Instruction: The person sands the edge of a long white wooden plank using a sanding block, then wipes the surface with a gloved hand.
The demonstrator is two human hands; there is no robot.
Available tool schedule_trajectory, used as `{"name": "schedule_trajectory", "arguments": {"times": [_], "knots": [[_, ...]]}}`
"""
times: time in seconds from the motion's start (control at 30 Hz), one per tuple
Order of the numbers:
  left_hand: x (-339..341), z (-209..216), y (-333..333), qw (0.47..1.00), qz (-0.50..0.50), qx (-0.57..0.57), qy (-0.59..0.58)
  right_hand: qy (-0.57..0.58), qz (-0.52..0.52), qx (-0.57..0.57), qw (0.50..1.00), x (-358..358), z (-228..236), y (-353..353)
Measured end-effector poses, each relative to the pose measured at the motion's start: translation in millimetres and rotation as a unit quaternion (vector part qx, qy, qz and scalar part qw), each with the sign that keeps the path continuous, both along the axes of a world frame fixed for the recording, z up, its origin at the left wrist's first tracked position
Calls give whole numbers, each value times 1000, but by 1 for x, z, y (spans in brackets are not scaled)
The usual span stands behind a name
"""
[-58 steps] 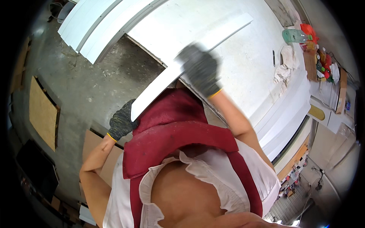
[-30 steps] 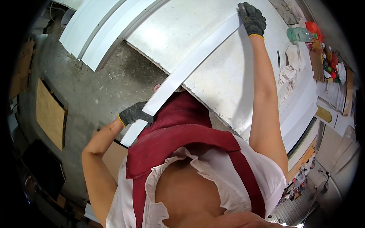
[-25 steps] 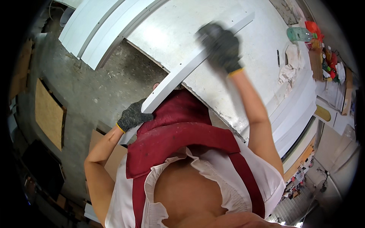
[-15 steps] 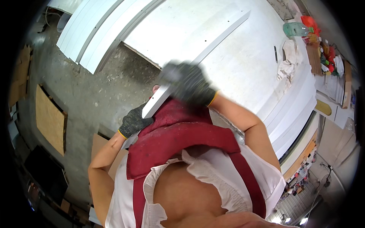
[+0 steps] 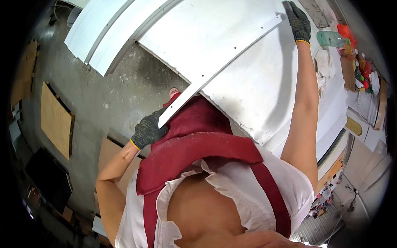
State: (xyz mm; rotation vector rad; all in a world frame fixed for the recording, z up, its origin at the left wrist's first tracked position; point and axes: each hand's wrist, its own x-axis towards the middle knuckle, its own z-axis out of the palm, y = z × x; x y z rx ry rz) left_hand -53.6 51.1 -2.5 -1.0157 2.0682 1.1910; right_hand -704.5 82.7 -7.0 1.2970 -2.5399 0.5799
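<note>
A long white strip (image 5: 219, 63) with small dark holes runs diagonally from my lap across the white tabletop (image 5: 248, 91). My left hand (image 5: 149, 129), in a dark knit glove with a yellow cuff, is closed round the strip's near end. Stretched out to the far right, my right hand (image 5: 299, 22) wears a matching glove and is just past the strip's far end. A greyish flat piece (image 5: 286, 5) shows along its finger side, too little of it to name. The maroon apron (image 5: 194, 144) lies beneath the near end.
Several long white panels (image 5: 120, 35) jut over the table's left edge. At the right are a greenish plastic bottle (image 5: 331, 39), a crumpled white cloth (image 5: 324, 64) and a stack of white strips (image 5: 331, 111). A wooden board (image 5: 56, 120) is at left above the concrete floor.
My right hand has moved from the strip's near part, away from me and to the right, past its far end. My left hand still holds the near end.
</note>
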Motion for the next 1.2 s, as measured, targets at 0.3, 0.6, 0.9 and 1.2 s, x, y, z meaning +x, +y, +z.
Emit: {"name": "schedule_trajectory", "arguments": {"times": [0.3, 0.6, 0.9, 1.2], "knots": [[-3, -59, -16, 924, 109, 320, 178, 212, -16, 100, 972, 90, -23, 6], [12, -55, -5, 938, 53, 225, 256, -200, 423, 52, 882, 461, 4, 59], [14, -10, -6, 987, -12, -105, 119, 6, -34, 78, 996, 91, -6, 59], [13, -4, -8, 992, -8, -82, 91, 93, -107, 179, 974, 44, -29, 30]]}}
